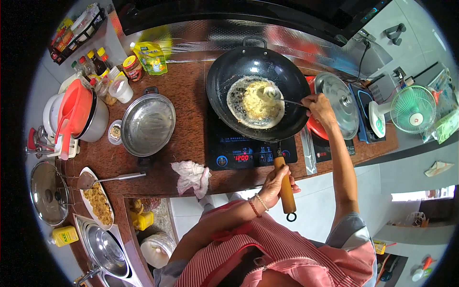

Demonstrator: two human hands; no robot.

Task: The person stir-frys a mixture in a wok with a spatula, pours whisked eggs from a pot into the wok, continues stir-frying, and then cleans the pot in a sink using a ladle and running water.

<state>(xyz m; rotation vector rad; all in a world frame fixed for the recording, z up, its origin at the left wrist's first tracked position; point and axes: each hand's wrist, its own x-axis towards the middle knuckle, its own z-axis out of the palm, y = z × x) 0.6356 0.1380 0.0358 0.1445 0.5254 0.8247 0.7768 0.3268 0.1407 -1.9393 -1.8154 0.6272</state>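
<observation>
A black wok [224,62] stands on a black induction cooktop [239,149] with a lit red display. My left hand [274,185], a beaded bracelet at its wrist, is closed round the wok's wooden handle [287,196]. In my right hand [319,108] is the handle of a metal ladle [271,92], held out over the wok from its right side. The ladle's bowl rests on a pale yellow, egg-like mass [258,106], which lies in bubbling oil at the bottom of the wok.
A lidded red pot [318,126] stands close on the right, near a green fan [413,109]. To the left are an empty steel pan [148,125], a crumpled cloth [191,178], and an oval plate [98,203] of browned food with a spatula [119,177] across it.
</observation>
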